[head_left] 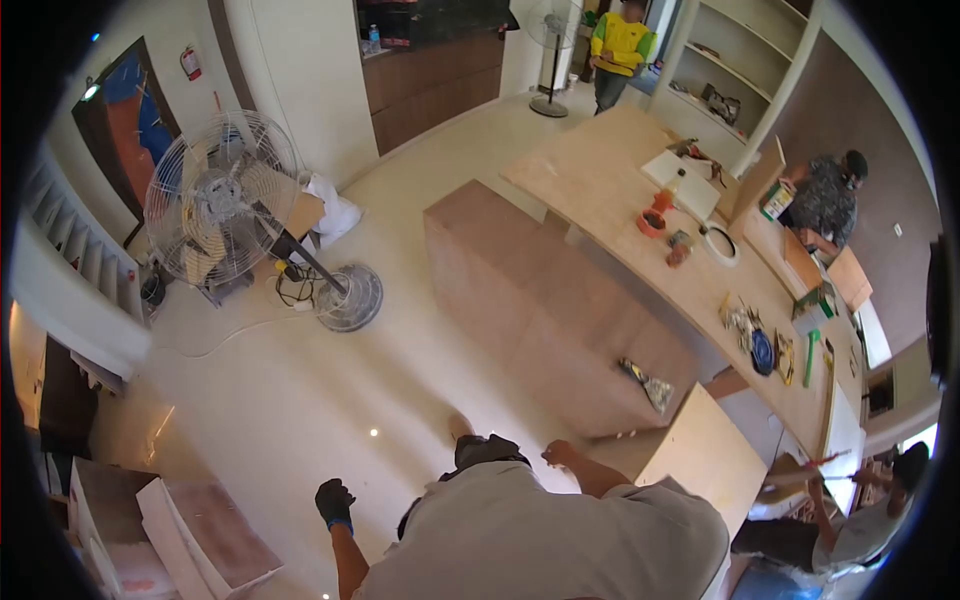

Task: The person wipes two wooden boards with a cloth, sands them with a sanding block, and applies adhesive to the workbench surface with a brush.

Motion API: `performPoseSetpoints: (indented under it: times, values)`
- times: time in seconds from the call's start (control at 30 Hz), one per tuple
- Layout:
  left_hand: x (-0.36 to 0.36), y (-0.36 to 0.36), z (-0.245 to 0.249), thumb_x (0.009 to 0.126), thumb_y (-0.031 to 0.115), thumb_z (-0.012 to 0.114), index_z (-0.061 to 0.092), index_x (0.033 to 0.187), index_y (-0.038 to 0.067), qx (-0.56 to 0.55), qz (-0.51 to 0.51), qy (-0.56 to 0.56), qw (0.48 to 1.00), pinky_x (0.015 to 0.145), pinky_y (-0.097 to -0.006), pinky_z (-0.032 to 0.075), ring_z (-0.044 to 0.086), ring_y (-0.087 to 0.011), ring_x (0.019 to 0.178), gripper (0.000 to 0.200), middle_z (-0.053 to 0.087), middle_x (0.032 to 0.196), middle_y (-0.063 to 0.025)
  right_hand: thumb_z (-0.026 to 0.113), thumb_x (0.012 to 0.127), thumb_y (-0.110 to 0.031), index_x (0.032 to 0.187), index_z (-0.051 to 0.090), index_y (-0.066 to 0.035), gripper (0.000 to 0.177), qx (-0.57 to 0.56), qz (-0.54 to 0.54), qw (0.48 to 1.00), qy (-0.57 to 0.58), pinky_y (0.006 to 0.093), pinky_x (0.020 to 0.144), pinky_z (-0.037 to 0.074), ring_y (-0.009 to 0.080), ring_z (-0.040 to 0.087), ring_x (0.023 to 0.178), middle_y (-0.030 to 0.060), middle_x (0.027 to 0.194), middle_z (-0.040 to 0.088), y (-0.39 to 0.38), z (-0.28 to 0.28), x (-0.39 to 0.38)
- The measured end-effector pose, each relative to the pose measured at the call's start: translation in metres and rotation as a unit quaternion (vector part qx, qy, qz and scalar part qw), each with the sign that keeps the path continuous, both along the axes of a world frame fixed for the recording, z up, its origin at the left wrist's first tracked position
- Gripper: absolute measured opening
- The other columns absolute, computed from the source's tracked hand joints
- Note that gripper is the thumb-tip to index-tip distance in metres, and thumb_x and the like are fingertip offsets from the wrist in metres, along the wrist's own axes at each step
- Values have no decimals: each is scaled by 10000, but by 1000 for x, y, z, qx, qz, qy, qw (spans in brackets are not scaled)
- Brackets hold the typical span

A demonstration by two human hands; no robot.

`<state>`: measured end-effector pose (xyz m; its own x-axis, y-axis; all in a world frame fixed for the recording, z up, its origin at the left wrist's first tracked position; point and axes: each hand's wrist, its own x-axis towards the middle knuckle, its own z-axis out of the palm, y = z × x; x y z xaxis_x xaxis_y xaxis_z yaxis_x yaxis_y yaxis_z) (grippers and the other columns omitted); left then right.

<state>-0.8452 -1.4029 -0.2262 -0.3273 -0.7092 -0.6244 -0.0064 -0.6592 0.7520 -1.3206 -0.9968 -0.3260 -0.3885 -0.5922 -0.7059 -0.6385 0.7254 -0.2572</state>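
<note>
Two box-like pieces with reddish-brown faces [215, 530] lie at the lower left of the frame, and above them, at the upper left, a big caged fan [223, 195] leans over its round base. Next comes my left hand [335, 502], at the lower left of centre, in a dark glove with blue at the wrist; its fingers are curled into a narrow, fist-like grip, with nothing seen in it. My right hand [560, 455], just right of centre and low in the frame, has its fingers bent, but I cannot tell how far they close or whether they hold anything. Nearest to it is the brown cabinet [530, 290], lying from the centre toward the lower right, apart from my hand. A person in a yellow and green top [620, 50] stands at the upper right. Near the cabinet's lower right end lies a scraper-like tool [648, 385], with a pale panel [705, 450] just beyond. Behind runs a long worktop [600, 165] bearing an orange-red bottle [663, 198], a white ring [719, 244], a blue roundish item [763, 352] and a green brush-like tool [811, 358]. Two more people are at the right: one in a patterned top [825, 200], one in a grey top [870, 530] at the lower right.
</note>
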Motion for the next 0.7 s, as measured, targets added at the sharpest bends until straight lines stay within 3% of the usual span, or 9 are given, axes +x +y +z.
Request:
performPoseSetpoints:
  times: [0.1,0.17,0.33,0.37,0.47,0.5,0.57,0.6,0.7]
  values:
    - [-24,-8,5,842,162,601,598,786,66,-177,-20,-215,960,447,-363,503,501,-168,449,111,527,589,-51,551,844,-343,763,729,-94,317,-80,-63,995,8,421,744,544,288,692,735,129,835,718,-86,19,-45]
    - [-64,-7,73,831,241,589,633,805,28,-72,92,-249,961,441,-346,510,491,-163,424,219,546,591,-37,549,844,-340,760,725,-85,320,-99,31,994,35,434,742,541,335,681,772,155,884,710,-145,18,-72]
    - [-54,-24,85,894,233,565,650,906,4,-85,32,-365,927,344,-369,481,528,-194,374,245,560,568,-84,552,856,-389,730,705,-48,395,-86,211,970,84,430,730,536,361,668,793,161,861,707,-283,7,-135]
    - [-54,-17,92,886,193,585,653,996,35,-239,-121,-468,842,359,-392,500,585,-227,412,204,571,569,-124,546,865,-403,716,701,-39,424,-99,244,961,83,424,726,535,347,672,779,157,830,709,-320,4,-128]
    - [-56,-9,85,857,183,637,650,1066,61,-266,-71,-435,857,462,-386,534,609,-233,498,242,593,599,-127,507,914,-479,545,638,-29,597,-157,32,984,-85,391,617,520,237,649,587,110,596,670,-397,72,-105]
    - [-58,-17,77,861,206,646,653,1090,57,-5,80,-320,944,468,-363,529,611,-221,509,273,621,653,-117,557,911,-414,614,658,-33,494,-205,25,971,-118,356,565,508,219,631,555,104,599,665,-417,80,-95]
    - [-59,-7,67,834,221,649,648,926,72,-218,-58,-382,896,540,-372,537,640,-282,588,175,639,684,-133,592,936,-206,983,616,1,214,-290,-12,911,-292,313,592,536,193,643,658,127,772,669,-445,49,-91]
    - [-53,-3,54,786,187,661,655,913,66,-365,-211,-538,730,654,-418,544,658,-305,724,176,644,723,-149,567,950,-203,1049,575,23,247,-277,-42,895,-347,326,614,550,221,654,720,151,897,653,-456,41,-83]
    - [-58,37,10,759,231,658,671,898,73,-260,-50,-577,772,793,-442,514,648,-303,901,211,667,895,-153,543,937,-153,1047,563,58,240,-197,33,926,-319,321,661,572,208,626,783,126,884,602,-481,55,-63]
